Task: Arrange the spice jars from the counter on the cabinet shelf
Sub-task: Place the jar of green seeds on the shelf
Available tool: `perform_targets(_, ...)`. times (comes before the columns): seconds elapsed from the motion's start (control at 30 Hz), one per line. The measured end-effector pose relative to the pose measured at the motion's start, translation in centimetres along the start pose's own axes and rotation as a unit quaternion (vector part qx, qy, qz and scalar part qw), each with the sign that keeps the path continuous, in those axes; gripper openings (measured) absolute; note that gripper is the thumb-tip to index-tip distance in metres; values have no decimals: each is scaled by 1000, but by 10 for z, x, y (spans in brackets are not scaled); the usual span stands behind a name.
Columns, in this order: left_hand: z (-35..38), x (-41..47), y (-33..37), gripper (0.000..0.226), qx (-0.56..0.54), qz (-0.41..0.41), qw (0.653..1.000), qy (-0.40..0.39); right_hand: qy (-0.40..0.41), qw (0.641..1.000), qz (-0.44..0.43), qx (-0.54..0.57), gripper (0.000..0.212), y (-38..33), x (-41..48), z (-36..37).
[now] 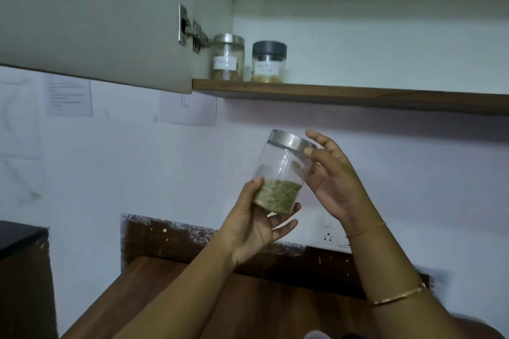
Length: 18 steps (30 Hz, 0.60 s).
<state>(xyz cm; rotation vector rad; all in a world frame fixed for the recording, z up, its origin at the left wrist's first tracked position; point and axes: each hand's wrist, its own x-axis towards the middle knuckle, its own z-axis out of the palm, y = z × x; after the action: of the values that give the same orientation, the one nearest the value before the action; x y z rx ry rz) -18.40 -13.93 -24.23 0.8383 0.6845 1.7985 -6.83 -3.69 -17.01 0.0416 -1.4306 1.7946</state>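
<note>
Head view: the open door (96,22) is at left. At the left end of the shelf (358,96) stand the tan jar (227,60) and, just beside it, the black-lid jar (269,62). Lower, above the bench (165,297), the left hand (256,228) grips the bottom of the tilted herb jar (283,173) with curled fingers. The right hand (333,184) has its fingers spread, and its thumb touches the jar near the lid.

The held jar (283,170) is showing clear walls over mottled green and pale flakes, its lid (292,142) gleaming brushed silver. On the dark brown, wood-grained shelf (358,94), a silver-lidded jar (228,59) is showing tan contents and a grey-lidded jar (269,62) yellowish ones, both wearing white labels. The surface (165,283) is showing reddish-brown grain. A bangle (396,296) is glinting gold.
</note>
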Motion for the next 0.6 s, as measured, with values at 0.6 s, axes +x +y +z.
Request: perform_targets(0.6, 75, -3, 7, 86, 444, 440, 761, 172, 55, 996, -65, -3, 72, -36, -9, 49)
